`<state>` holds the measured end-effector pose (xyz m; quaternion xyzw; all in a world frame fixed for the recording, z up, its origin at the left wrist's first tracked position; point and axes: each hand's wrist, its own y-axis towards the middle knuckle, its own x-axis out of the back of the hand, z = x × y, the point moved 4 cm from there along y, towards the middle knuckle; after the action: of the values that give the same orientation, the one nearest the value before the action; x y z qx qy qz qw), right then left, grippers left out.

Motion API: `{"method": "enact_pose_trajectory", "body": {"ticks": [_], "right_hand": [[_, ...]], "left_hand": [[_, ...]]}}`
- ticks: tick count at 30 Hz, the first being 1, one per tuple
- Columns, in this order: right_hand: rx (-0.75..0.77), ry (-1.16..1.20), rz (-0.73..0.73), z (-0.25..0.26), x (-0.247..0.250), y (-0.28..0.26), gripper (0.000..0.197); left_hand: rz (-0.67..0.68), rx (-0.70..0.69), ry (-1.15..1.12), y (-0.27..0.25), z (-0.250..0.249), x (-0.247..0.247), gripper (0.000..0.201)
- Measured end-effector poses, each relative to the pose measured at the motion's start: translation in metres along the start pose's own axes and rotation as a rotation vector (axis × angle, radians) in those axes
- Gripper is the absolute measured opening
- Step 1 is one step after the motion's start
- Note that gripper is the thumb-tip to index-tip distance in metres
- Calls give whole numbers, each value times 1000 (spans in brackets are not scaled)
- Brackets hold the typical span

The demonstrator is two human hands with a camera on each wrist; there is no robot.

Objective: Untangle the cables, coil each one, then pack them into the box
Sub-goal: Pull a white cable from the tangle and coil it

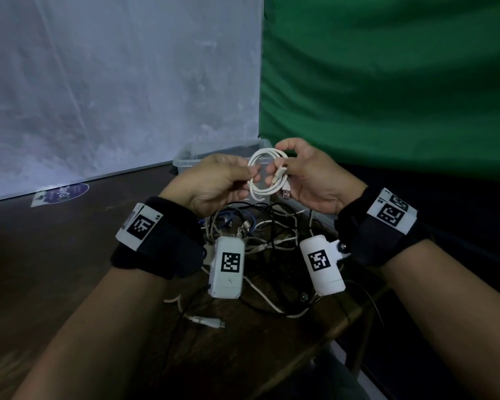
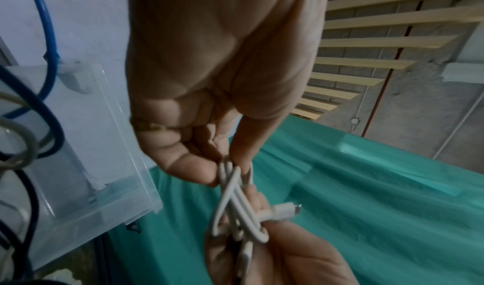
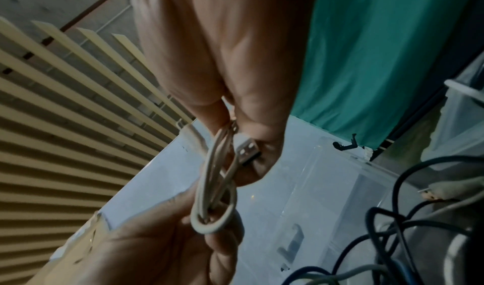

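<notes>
A white USB cable (image 1: 261, 174), wound into a small coil, hangs between both hands above the table. My left hand (image 1: 223, 183) pinches the coil's left side; in the left wrist view its fingertips (image 2: 207, 175) close on the white cable (image 2: 235, 206). My right hand (image 1: 306, 174) grips the right side, with the USB plug (image 1: 285, 194) hanging below it and plain in the right wrist view as the plug (image 3: 246, 150). The clear plastic box (image 1: 191, 160) stands just behind the hands. A tangle of black, white and blue cables (image 1: 257, 226) lies on the table under them.
The dark wooden table (image 1: 55, 269) ends close on the right. A white cable end (image 1: 205, 320) lies loose near me. A pale backdrop (image 1: 98, 82) rises behind left, a green cloth (image 1: 387, 82) behind right. A round sticker (image 1: 61, 194) lies at the far left.
</notes>
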<state>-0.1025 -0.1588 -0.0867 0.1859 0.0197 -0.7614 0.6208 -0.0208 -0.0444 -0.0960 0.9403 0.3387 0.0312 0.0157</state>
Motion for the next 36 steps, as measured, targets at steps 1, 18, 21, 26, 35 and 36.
{"method": "enact_pose_trajectory", "body": {"ticks": [1, 18, 21, 26, 35, 36], "right_hand": [[4, 16, 10, 1, 0, 0, 28], [87, -496, 171, -11, 2, 5, 16], [141, -584, 138, -9, 4, 6, 14], [252, -721, 57, 0, 7, 5, 11], [283, -545, 13, 6, 11, 9, 10], [281, -535, 29, 5, 10, 9, 10]], "left_hand": [[-10, -1, -18, 1, 1, 1, 13], [32, 47, -96, -4, -2, 2, 30], [-43, 38, 31, 0, 1, 3, 42], [-78, 27, 143, 6, 8, 12, 57], [-174, -102, 330, 12, 9, 16, 45], [-207, -112, 343, 13, 10, 17, 48]]}}
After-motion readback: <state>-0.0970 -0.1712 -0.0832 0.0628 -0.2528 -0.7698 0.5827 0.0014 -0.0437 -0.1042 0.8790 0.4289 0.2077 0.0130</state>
